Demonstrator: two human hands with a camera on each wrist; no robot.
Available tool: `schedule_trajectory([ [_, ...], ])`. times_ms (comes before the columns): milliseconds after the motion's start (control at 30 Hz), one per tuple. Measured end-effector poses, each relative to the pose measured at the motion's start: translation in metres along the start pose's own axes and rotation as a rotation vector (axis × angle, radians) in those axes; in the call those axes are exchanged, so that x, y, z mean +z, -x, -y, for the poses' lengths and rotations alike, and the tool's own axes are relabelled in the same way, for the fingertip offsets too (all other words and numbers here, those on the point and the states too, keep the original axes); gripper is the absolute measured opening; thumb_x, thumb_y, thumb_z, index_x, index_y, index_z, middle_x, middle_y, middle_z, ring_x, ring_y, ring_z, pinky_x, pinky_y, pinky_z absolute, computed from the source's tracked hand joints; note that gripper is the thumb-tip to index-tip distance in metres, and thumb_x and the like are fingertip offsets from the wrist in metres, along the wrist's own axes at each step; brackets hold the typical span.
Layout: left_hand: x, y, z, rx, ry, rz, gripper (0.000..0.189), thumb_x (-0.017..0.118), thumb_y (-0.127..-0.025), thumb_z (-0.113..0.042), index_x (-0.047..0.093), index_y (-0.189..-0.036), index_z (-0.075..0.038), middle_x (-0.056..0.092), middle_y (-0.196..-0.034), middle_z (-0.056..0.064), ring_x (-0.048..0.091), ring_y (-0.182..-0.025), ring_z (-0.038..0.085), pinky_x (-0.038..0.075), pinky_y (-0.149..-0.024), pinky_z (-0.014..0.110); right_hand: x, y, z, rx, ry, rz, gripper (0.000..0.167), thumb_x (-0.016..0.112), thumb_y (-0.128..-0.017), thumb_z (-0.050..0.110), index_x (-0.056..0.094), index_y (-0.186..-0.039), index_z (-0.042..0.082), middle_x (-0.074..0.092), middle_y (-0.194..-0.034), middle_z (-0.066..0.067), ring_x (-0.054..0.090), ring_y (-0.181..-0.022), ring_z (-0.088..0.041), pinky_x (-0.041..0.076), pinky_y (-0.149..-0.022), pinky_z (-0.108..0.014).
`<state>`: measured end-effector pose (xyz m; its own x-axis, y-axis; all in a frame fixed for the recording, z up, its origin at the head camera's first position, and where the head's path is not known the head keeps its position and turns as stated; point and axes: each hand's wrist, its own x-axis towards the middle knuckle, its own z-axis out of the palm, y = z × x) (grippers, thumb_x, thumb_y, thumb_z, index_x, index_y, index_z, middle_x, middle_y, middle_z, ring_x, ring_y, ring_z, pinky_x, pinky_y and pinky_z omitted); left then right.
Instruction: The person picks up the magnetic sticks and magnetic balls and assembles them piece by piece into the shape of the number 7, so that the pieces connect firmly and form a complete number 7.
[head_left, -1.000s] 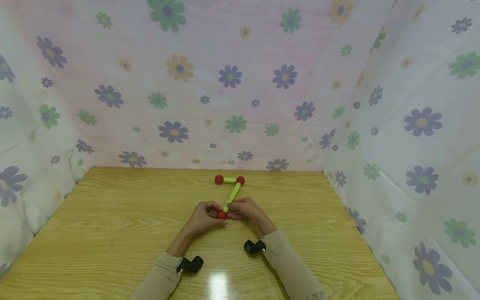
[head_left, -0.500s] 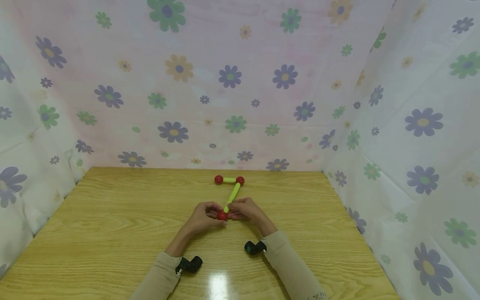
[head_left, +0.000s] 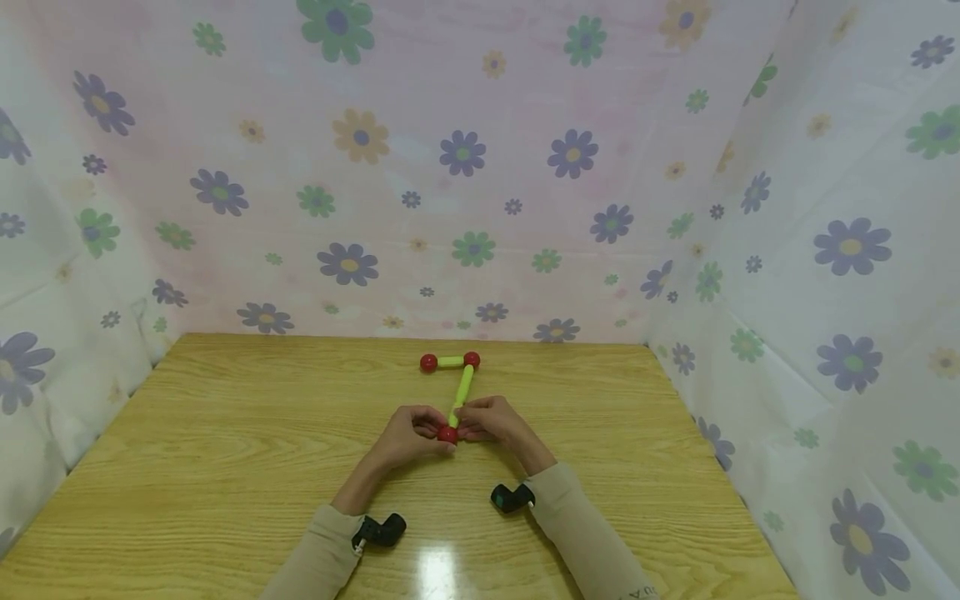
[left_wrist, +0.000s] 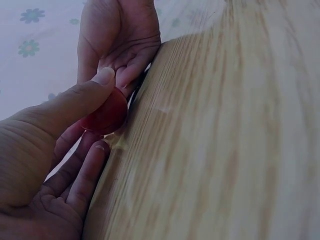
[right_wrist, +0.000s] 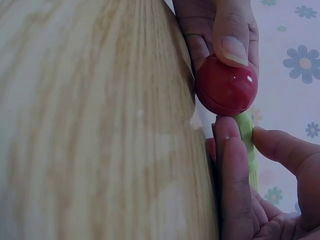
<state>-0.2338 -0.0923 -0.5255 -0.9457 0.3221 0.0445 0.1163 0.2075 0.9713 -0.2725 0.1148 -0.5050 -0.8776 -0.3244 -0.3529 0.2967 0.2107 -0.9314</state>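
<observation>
Red balls joined by yellow-green rods form a bent, 7-like chain on the wooden table in the head view. My left hand (head_left: 407,435) grips the nearest red ball (right_wrist: 227,86) between thumb and fingers. With thumb and fingertips, my right hand (head_left: 495,419) pinches the long green rod (head_left: 463,385) just beyond that ball. This rod runs away to a corner red ball (head_left: 471,360). From there a short green rod (head_left: 450,362) leads left to an end red ball (head_left: 428,362). In the left wrist view, the thumb covers part of the held ball.
The wooden table (head_left: 225,433) has its far edge just behind the end balls. Flower-patterned cloth (head_left: 420,183) surrounds it at the back and both sides. Small black cameras (head_left: 381,530) sit on both wrists, over beige sleeves.
The far end of the chain has swung slightly to the left, while the gripped ball has shifted a little right and nearer. Both hands keep their grips almost in place.
</observation>
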Motion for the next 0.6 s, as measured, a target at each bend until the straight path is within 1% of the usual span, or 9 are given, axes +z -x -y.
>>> schedule_trajectory([
  [133, 0.0011, 0.0000, 0.0003, 0.000, -0.003, -0.011, 0.036, 0.091, -0.075, -0.008, 0.071, -0.104, 0.002, 0.072, -0.094, 0.009, 0.067, -0.081, 0.013, 0.055, -0.074, 0.022, -0.0005, 0.0001, -0.0014, -0.008, 0.003, -0.003, 0.036, 0.067, -0.099, 0.017, 0.066, -0.122, -0.011, 0.073, -0.080, -0.004, 0.072, -0.069, -0.009, 0.058, -0.064, -0.019],
  [300, 0.0011, -0.0017, 0.0014, 0.011, -0.012, -0.006, 0.037, 0.091, -0.076, -0.008, 0.071, -0.105, 0.003, 0.072, -0.096, 0.011, 0.067, -0.082, 0.013, 0.055, -0.074, 0.023, -0.0022, -0.0007, -0.0036, -0.018, 0.018, -0.020, 0.037, 0.068, -0.099, 0.019, 0.067, -0.121, -0.010, 0.075, -0.086, -0.008, 0.072, -0.073, -0.010, 0.059, -0.068, -0.022],
  [433, 0.0013, -0.0039, 0.0028, 0.025, -0.015, 0.018, 0.038, 0.090, -0.077, -0.009, 0.070, -0.107, 0.003, 0.072, -0.098, 0.012, 0.067, -0.085, 0.012, 0.055, -0.076, 0.021, -0.0049, 0.0016, -0.0050, -0.028, 0.038, -0.036, 0.036, 0.067, -0.099, 0.019, 0.067, -0.121, -0.010, 0.076, -0.089, -0.010, 0.073, -0.074, -0.012, 0.060, -0.070, -0.024],
  [600, -0.0020, -0.0039, 0.0050, 0.038, 0.021, 0.051, 0.040, 0.089, -0.080, -0.010, 0.069, -0.112, 0.005, 0.072, -0.102, 0.014, 0.068, -0.089, 0.016, 0.056, -0.080, 0.023, -0.0062, 0.0089, -0.0045, -0.057, 0.078, -0.022, 0.036, 0.062, -0.102, 0.019, 0.065, -0.122, -0.011, 0.076, -0.089, -0.012, 0.073, -0.073, -0.013, 0.061, -0.068, -0.027],
])
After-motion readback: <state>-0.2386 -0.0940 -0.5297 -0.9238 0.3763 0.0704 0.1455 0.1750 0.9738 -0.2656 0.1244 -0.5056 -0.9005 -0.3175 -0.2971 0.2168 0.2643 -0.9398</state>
